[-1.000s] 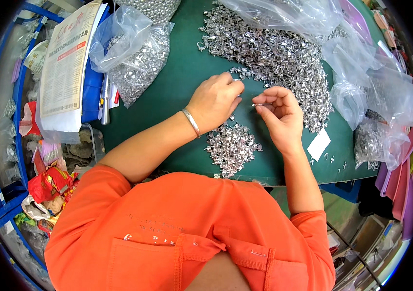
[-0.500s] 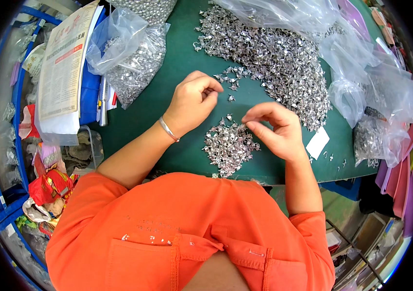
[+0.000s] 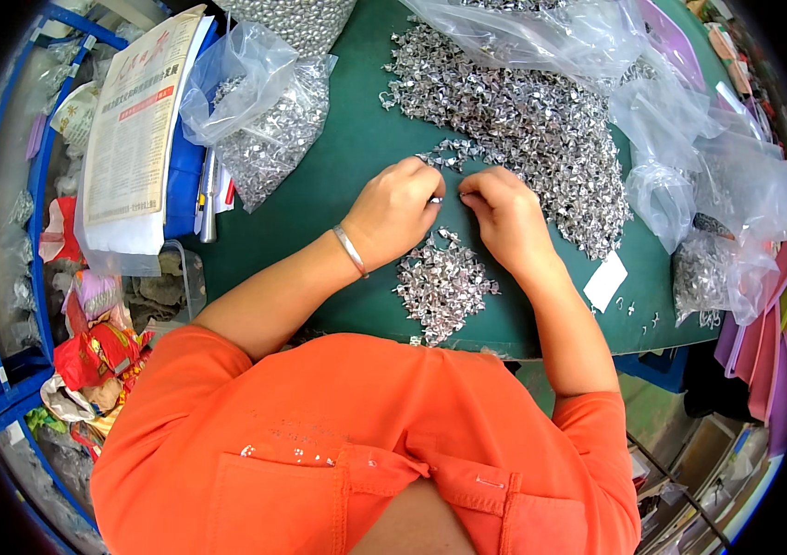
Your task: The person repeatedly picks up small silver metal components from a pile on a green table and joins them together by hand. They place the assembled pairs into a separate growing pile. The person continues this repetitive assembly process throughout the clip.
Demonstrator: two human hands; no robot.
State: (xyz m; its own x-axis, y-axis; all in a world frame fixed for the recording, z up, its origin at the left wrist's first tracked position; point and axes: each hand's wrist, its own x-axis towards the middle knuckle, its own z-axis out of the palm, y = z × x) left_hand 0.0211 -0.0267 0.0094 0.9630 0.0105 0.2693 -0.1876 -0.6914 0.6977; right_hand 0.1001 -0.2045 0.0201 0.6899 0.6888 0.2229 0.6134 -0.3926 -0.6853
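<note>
My left hand (image 3: pixel 400 211) is closed in a pinch, with a small silver metal piece (image 3: pixel 436 200) showing at its fingertips. Facing it, my right hand (image 3: pixel 507 220) has thumb and fingers pressed together; whatever they hold is too small to make out. The two sets of fingertips are close but apart. Just below them, toward me, lies a small pile of silver metal pieces (image 3: pixel 444 289). Beyond my hands spreads a much larger heap of similar shiny pieces (image 3: pixel 541 139), with a thin trail running from its left side toward my left hand.
Clear plastic bags of metal parts stand at the far left (image 3: pixel 273 139) and right (image 3: pixel 703 268). A newspaper (image 3: pixel 135 139) rests against a blue bin at the left. A white card (image 3: pixel 605 281) lies on the green table (image 3: pixel 347 120), beside a few loose pieces.
My left hand has moved right and slightly nearer me, its fingertips now pinching a small piece. My right hand has moved away from the small pile, up and left toward the left hand.
</note>
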